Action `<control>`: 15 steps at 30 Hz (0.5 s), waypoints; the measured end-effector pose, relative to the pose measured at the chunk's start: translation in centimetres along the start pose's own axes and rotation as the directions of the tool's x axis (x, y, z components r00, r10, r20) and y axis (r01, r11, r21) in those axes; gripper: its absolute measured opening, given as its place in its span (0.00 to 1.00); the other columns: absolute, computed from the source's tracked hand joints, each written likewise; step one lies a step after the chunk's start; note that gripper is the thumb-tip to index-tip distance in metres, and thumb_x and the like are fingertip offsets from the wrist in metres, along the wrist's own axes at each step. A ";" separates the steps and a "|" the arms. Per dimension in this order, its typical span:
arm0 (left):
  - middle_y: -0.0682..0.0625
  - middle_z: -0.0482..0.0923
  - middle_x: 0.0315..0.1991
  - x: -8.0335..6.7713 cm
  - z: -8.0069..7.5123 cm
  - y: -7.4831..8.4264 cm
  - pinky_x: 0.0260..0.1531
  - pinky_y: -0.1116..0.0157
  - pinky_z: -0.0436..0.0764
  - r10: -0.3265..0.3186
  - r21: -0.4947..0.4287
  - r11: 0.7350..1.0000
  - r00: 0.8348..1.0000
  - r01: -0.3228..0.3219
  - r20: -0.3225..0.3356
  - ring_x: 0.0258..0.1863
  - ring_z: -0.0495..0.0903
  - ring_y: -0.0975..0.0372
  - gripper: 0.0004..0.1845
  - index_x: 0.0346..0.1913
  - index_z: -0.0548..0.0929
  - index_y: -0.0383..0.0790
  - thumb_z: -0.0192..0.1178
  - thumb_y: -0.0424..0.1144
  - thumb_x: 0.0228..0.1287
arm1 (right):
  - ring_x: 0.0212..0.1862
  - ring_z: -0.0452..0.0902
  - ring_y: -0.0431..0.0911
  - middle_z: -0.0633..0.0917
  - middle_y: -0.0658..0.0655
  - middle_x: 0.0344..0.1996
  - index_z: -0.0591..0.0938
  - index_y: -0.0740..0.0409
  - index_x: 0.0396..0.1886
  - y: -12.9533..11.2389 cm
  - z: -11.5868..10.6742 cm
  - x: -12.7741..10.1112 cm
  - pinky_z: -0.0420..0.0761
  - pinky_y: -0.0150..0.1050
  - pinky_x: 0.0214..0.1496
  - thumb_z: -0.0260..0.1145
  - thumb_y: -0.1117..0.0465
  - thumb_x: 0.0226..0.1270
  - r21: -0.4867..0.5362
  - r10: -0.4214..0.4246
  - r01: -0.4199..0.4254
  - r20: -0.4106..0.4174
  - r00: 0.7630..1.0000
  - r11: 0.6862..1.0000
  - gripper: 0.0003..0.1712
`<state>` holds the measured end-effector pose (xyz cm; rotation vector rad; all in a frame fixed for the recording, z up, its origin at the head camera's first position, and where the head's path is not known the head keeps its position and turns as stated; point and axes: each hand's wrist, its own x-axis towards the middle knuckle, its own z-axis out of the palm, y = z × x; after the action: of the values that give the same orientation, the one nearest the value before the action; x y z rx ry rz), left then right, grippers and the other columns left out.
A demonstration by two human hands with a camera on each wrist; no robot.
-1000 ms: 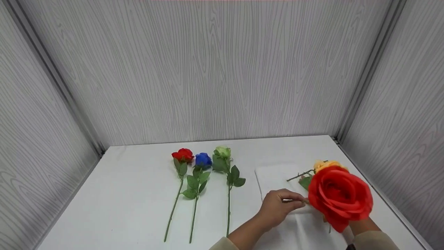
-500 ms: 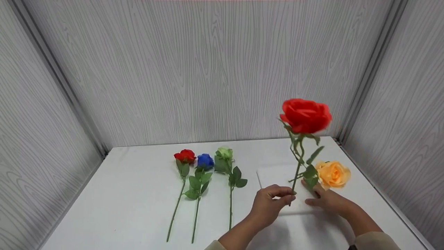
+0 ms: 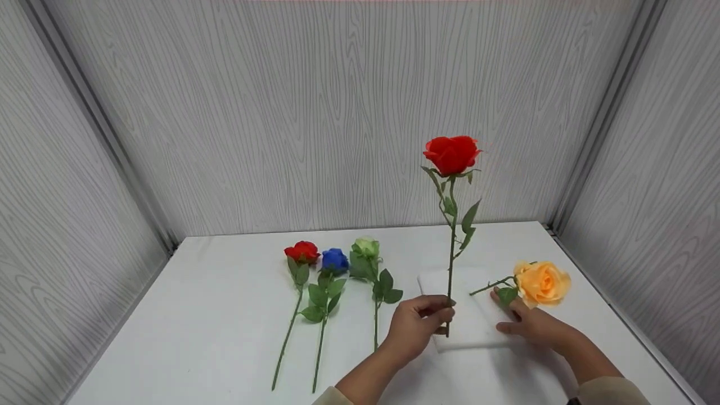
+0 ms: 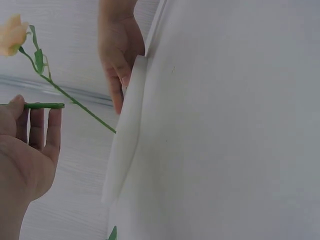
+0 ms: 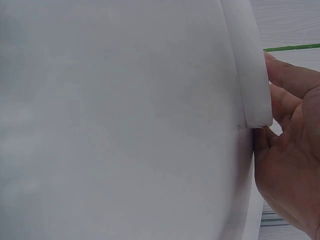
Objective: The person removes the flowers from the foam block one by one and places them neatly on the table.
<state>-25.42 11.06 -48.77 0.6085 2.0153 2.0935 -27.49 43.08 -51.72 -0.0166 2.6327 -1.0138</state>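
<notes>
My left hand (image 3: pixel 445 314) pinches the lower stem of a long red rose (image 3: pixel 451 153) and holds it upright. The stem's bottom end is at the white foam block (image 3: pixel 469 323) on the table. In the left wrist view the left hand's fingers (image 4: pixel 50 125) hold the green stem (image 4: pixel 46 105) beside the foam block (image 4: pixel 125 135). My right hand (image 3: pixel 499 310) rests with straight fingers against the block's right side; its fingers (image 5: pixel 287 80) touch the foam edge (image 5: pixel 247 65). A peach rose (image 3: pixel 543 283) lies just beyond it.
Three short roses lie side by side on the white table (image 3: pixel 214 315): red (image 3: pixel 302 251), blue (image 3: pixel 335 260) and pale green (image 3: pixel 365 246). Grey wood-grain walls close in the back and both sides.
The red rose swung from pointing at the camera to standing upright and moved left over the foam block. My right hand let go of it and settled against the block.
</notes>
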 end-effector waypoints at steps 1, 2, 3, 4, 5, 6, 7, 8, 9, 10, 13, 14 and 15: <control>0.51 0.90 0.45 0.0 -0.2 0.0 0.44 0.67 0.93 -0.004 0.000 1.000 1.000 0.004 -0.006 0.43 0.86 0.68 0.11 0.55 0.92 0.38 0.70 0.37 0.74 | 0.41 0.67 0.49 0.67 0.52 0.35 0.67 0.55 0.45 0.1 0.0 0.0 0.63 0.42 0.43 0.74 0.41 0.73 0.000 -0.003 0.003 0.001 1.000 1.000 0.30; 0.51 0.90 0.45 0.0 -0.5 0.0 0.44 0.67 0.93 -0.008 0.000 1.000 1.000 0.008 -0.012 0.43 0.86 0.68 0.12 0.55 0.91 0.38 0.70 0.37 0.74 | 0.41 0.67 0.49 0.67 0.52 0.35 0.67 0.55 0.45 0.2 0.0 0.1 0.63 0.42 0.43 0.74 0.41 0.73 0.002 -0.003 0.003 0.002 1.000 1.000 0.30; 0.50 0.90 0.46 0.0 -0.7 0.0 0.43 0.66 0.93 -0.010 0.004 1.000 1.000 0.010 -0.019 0.43 0.86 0.68 0.12 0.56 0.91 0.38 0.70 0.37 0.75 | 0.41 0.67 0.49 0.68 0.52 0.35 0.67 0.55 0.45 0.2 0.0 0.0 0.64 0.42 0.43 0.74 0.41 0.73 0.004 -0.005 0.005 0.001 1.000 1.000 0.30; 0.50 0.90 0.46 0.0 -1.0 0.0 0.44 0.66 0.93 -0.011 0.007 1.000 1.000 0.011 -0.026 0.43 0.87 0.67 0.12 0.56 0.91 0.40 0.70 0.37 0.75 | 0.41 0.67 0.49 0.67 0.52 0.35 0.67 0.55 0.45 0.2 0.0 0.0 0.63 0.41 0.43 0.74 0.41 0.73 0.008 -0.004 0.004 0.001 1.000 1.000 0.30; 0.49 0.90 0.46 -0.1 -1.2 0.0 0.43 0.66 0.93 -0.011 0.011 1.000 0.999 0.012 -0.035 0.43 0.87 0.67 0.12 0.56 0.91 0.40 0.70 0.37 0.75 | 0.40 0.66 0.48 0.65 0.51 0.34 0.66 0.55 0.45 0.2 0.0 0.0 0.63 0.41 0.42 0.74 0.41 0.73 0.010 -0.001 0.001 0.003 1.000 1.000 0.30; 0.48 0.90 0.47 -0.1 -1.5 0.0 0.44 0.66 0.93 -0.013 0.016 1.000 0.999 0.014 -0.043 0.43 0.87 0.67 0.12 0.56 0.91 0.40 0.70 0.37 0.75 | 0.38 0.65 0.48 0.63 0.50 0.33 0.66 0.55 0.45 0.2 0.0 0.0 0.63 0.40 0.42 0.74 0.41 0.73 0.012 0.004 -0.004 0.003 1.000 1.000 0.29; 0.48 0.89 0.48 -0.1 -1.8 -0.1 0.44 0.66 0.93 -0.015 0.024 1.000 0.999 0.017 -0.051 0.43 0.87 0.67 0.12 0.57 0.91 0.40 0.70 0.37 0.75 | 0.38 0.64 0.48 0.62 0.50 0.33 0.66 0.55 0.45 0.1 0.0 0.0 0.63 0.40 0.41 0.74 0.41 0.73 0.014 0.008 -0.008 0.006 1.000 1.000 0.29; 0.47 0.89 0.49 -0.2 -2.1 -0.1 0.44 0.66 0.93 -0.015 0.032 0.999 0.998 0.017 -0.058 0.43 0.87 0.66 0.12 0.57 0.91 0.40 0.70 0.37 0.75 | 0.37 0.64 0.48 0.61 0.50 0.33 0.66 0.54 0.45 0.1 0.0 0.0 0.63 0.40 0.40 0.74 0.42 0.73 0.017 0.014 -0.014 0.007 1.000 1.000 0.29; 0.47 0.89 0.50 -0.2 -2.5 -0.1 0.44 0.66 0.93 -0.016 0.038 0.999 0.998 0.019 -0.066 0.43 0.87 0.66 0.12 0.57 0.91 0.40 0.70 0.37 0.75 | 0.39 0.65 0.49 0.66 0.52 0.34 0.67 0.54 0.45 0.0 0.0 0.1 0.63 0.40 0.42 0.74 0.41 0.73 0.013 0.009 -0.009 0.007 1.000 1.000 0.29; 0.46 0.89 0.51 -0.3 -2.9 -0.1 0.44 0.66 0.93 -0.018 0.043 0.999 0.997 0.021 -0.072 0.43 0.87 0.66 0.13 0.58 0.91 0.40 0.70 0.36 0.75 | 0.42 0.67 0.50 0.70 0.55 0.37 0.67 0.54 0.46 0.0 0.0 0.0 0.64 0.40 0.43 0.73 0.41 0.73 0.010 0.010 -0.010 0.009 1.000 1.000 0.29; 0.45 0.88 0.53 -0.4 -4.0 -0.1 0.44 0.65 0.93 -0.018 0.059 0.998 0.996 0.023 -0.088 0.43 0.87 0.65 0.13 0.58 0.91 0.41 0.70 0.36 0.75 | 0.49 0.70 0.53 0.78 0.65 0.53 0.69 0.55 0.47 -0.1 -0.1 0.0 0.65 0.42 0.46 0.73 0.40 0.73 0.007 0.000 0.000 0.007 1.000 1.000 0.29; 0.45 0.88 0.53 -0.5 -4.4 -0.1 0.44 0.65 0.94 -0.019 0.061 0.998 0.996 0.024 -0.093 0.43 0.87 0.65 0.13 0.58 0.91 0.41 0.70 0.36 0.75 | 0.51 0.70 0.54 0.78 0.66 0.58 0.69 0.55 0.48 -0.1 -0.1 -0.1 0.65 0.43 0.47 0.73 0.40 0.73 0.007 -0.007 0.007 0.004 1.000 1.000 0.29; 0.45 0.88 0.52 -0.5 -4.8 0.0 0.43 0.64 0.94 -0.022 0.064 0.998 0.995 0.028 -0.096 0.43 0.87 0.65 0.13 0.58 0.91 0.41 0.70 0.36 0.74 | 0.51 0.70 0.53 0.78 0.65 0.59 0.69 0.56 0.48 -0.1 -0.2 -0.1 0.65 0.43 0.47 0.73 0.39 0.73 0.002 -0.011 0.011 0.001 1.000 1.000 0.29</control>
<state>-26.89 6.51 -48.90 0.4995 2.1382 2.0878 -27.42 43.13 -51.51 -0.0318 2.6339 -1.0194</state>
